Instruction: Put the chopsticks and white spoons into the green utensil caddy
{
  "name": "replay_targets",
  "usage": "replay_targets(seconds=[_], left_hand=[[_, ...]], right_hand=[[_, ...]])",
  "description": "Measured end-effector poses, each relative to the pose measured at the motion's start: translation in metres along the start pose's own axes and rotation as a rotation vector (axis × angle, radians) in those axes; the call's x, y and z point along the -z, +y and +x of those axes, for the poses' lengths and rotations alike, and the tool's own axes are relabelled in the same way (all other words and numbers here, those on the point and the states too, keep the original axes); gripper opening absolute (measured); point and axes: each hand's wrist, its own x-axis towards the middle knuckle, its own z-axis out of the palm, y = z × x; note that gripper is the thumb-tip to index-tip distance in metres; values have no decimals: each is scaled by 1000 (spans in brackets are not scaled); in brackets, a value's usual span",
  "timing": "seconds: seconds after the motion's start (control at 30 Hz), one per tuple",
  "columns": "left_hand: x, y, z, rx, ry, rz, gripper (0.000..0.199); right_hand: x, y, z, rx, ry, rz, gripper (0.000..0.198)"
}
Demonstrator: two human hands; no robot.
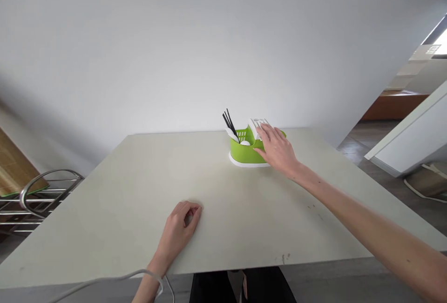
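A green utensil holder (246, 154) with a white base stands near the far edge of the table. Black chopsticks (229, 124) and a white utensil (232, 134) lean in its left compartment, where a small white rounded object (245, 143) also shows. A white slotted insert (254, 128) sits on its right part. My right hand (277, 147) lies over that insert with fingers stretched out and the thumb beside the green wall, hiding the holder's right end. My left hand (183, 221) rests curled on the table, thumb and fingers together, nothing visible inside.
The pale table (167, 168) has its back edge against a white wall (195, 51). A metal rack (52, 191) with a wooden board (16, 168) stands at the left. A grey cable (115, 277) crosses my left wrist. A white cabinet (415, 131) is at the right.
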Motion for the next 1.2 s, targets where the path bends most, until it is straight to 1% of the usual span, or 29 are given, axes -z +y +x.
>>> replay_targets(seconds=[0.23,0.43,0.53,0.6,0.67,0.73,0.83,0.9,0.97,1.07,1.2], left_hand=[[1,4,2,7,7,31,36],[0,2,3,29,5,50,37],[0,2,4,21,14,58,38],[0,2,4,13,20,61,38],[0,1,4,8,20,61,37],[0,0,4,11,13,62,38],[-1,-2,5,12,6,64,39],[-1,-3,5,9,3,64,39],[0,-4,6,9,-2,67,39],[0,-4,7,12,-2,72,40],[-1,-4,8,1,9,74,40]], right_hand=[[5,58,-17,-57,2,3,59],[8,103,-32,-106,-26,-3,59],[7,121,-37,-122,-35,10,61],[8,127,-42,-122,-42,30,63],[12,124,-51,-125,-42,45,66],[19,113,-66,-152,-9,56,69],[28,86,-102,-234,84,80,71],[30,68,-132,-300,88,111,73],[25,56,-162,-359,28,146,75],[11,48,-202,-463,-81,191,76],[-9,49,-234,-559,-203,238,74]])
